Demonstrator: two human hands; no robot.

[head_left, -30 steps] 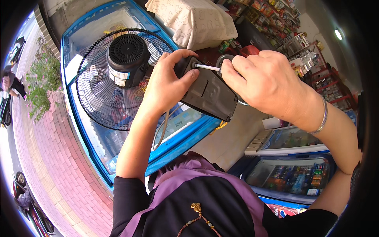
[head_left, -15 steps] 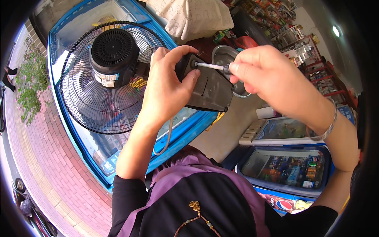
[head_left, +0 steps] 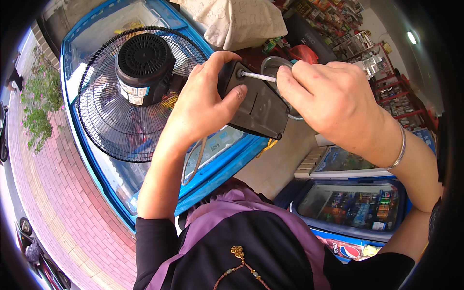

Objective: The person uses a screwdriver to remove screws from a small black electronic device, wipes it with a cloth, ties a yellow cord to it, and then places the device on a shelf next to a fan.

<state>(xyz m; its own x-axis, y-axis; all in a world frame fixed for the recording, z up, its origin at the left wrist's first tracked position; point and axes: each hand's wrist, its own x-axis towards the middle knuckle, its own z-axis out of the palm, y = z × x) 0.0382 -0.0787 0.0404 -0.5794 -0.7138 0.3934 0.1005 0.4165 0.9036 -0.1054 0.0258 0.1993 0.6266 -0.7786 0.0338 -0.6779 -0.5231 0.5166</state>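
My left hand point(head_left: 205, 101) grips the upper end of a black fan base point(head_left: 261, 113), its thumb lying on the underside. My right hand point(head_left: 326, 96) is closed round a screwdriver point(head_left: 258, 77), whose handle is hidden in my fingers; the pale shaft reaches into a recessed round hole near the base's top corner. To the left, a round black fan point(head_left: 101, 116) lies cage down, rear motor housing point(head_left: 144, 55) upward, on a blue-rimmed glass-lidded chest cooler point(head_left: 92, 154). A cord hangs below my left hand. A metal bowl point(head_left: 270, 63) is partly hidden behind the base and right hand.
A cloth-covered item point(head_left: 237, 19) stands behind the cooler. Red shelves of goods point(head_left: 401, 106) and further chest coolers point(head_left: 348, 208) are at the right. At the left are brick pavement point(head_left: 72, 203), plants point(head_left: 38, 106), parked two-wheelers point(head_left: 34, 256) and a partly visible person point(head_left: 14, 77).
My right hand's fingers loosened round the screwdriver half a second ago and are wrapped over it again now, the knuckles turned up. My left hand stays on the base.
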